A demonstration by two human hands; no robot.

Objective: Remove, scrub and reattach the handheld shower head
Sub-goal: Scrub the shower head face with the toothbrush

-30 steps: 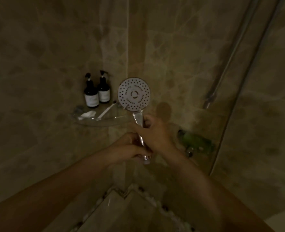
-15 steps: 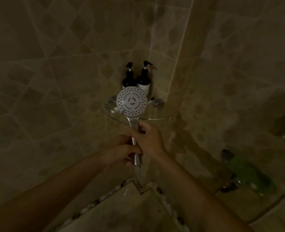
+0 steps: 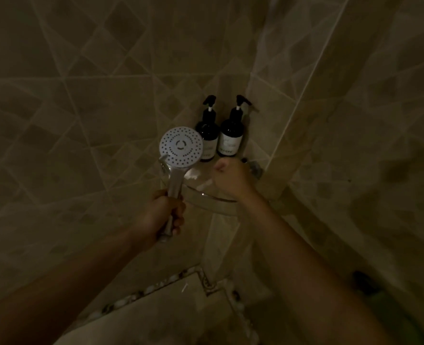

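My left hand (image 3: 167, 216) grips the lower handle of the chrome handheld shower head (image 3: 181, 148). It stands upright with its white round nozzle face turned to me, and no hose shows at its base. My right hand (image 3: 231, 179) is over the glass corner shelf (image 3: 206, 196), fingers curled around a toothbrush (image 3: 206, 186). The white handle pokes out to the left of the hand and a dark tip shows past the knuckles. The light is dim, so the grip itself is hard to make out.
Two dark pump bottles (image 3: 207, 138) (image 3: 231, 140) stand at the back of the shelf in the tiled corner. A small white item (image 3: 193, 174) lies on the glass behind the shower head. A metal shelf bracket (image 3: 255, 169) sits right of my hand. A pebble-trimmed floor edge (image 3: 141, 293) lies below.
My right hand let go of the shower handle and moved right onto the shelf, closing over the toothbrush. My left hand alone now holds the shower head, which shifted left.
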